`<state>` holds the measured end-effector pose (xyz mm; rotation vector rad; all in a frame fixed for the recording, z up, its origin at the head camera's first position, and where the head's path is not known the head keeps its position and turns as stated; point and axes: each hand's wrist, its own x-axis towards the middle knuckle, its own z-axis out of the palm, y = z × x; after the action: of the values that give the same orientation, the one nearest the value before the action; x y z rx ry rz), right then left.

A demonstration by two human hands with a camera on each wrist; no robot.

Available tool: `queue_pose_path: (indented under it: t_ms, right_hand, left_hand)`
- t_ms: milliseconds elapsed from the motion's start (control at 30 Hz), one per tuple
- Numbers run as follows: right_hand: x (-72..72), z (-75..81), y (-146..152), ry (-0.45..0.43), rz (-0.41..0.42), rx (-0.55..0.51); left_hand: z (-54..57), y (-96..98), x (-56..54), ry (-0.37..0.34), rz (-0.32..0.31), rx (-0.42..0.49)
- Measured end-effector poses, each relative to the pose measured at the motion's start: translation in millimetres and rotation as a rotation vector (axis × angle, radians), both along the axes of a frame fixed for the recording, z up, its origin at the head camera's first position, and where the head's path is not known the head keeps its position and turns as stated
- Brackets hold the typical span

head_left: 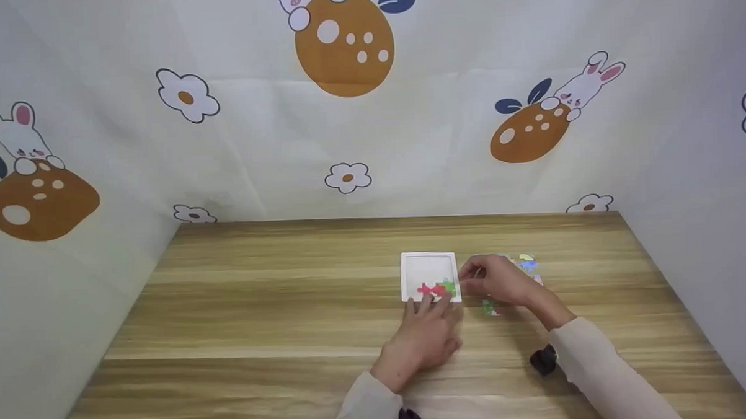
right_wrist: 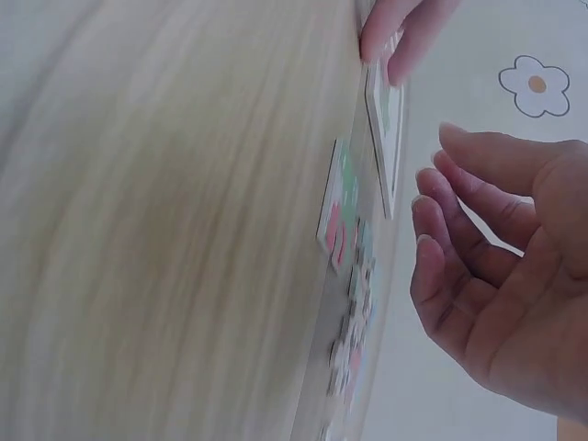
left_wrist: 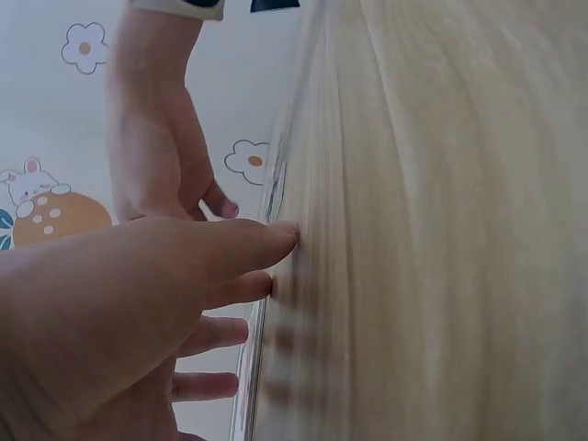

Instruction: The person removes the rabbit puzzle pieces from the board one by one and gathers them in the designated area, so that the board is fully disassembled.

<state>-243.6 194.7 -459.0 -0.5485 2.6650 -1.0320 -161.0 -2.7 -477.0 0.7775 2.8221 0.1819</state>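
A white square puzzle tray [head_left: 404,273] lies on the table, with red puzzle pieces [head_left: 423,289] and a green puzzle piece [head_left: 448,286] along its near edge. My left hand [head_left: 422,339] rests at that edge, extended fingers touching the pieces. Just beyond the tray's right side is my right hand [head_left: 499,281], its fingers loosely bent. In the right wrist view no piece shows between the thumb [right_wrist: 487,156] and fingers. Below this hand lies a green and red puzzle piece [right_wrist: 340,207], flat on the table.
Several loose puzzle pieces [head_left: 527,263] are spread to the right of the tray, partly hidden by the right hand and wrist. A wood-grain table [head_left: 240,313] carries everything. Behind it hangs a pale curtain [head_left: 271,151] printed with rabbits and flowers.
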Motion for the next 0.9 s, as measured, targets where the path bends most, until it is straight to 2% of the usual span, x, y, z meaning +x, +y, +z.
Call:
queue_pose_path:
  t_ms: [133, 400, 700, 900]
  right_hand:
    - [-4.3, -0.3, -11, -0.044, -0.029, -0.049]
    - [-18.4, -6.1, -34, -0.041, -0.054, -0.083]
    - [-28.6, -16.2, -43, -0.083, -0.008, -0.123]
    - [-30.5, -18.8, -42, -0.145, -0.002, -0.136]
  left_hand:
    - [-1.0, 3.8, 0.4, 0.047, -0.011, -0.028]
    - [-5.5, 6.2, 2.5, 0.107, -0.015, -0.070]
    - [-4.3, 6.5, 2.2, 0.130, -0.065, -0.004]
    - [-5.8, 4.6, 2.0, 0.113, -0.077, 0.015]
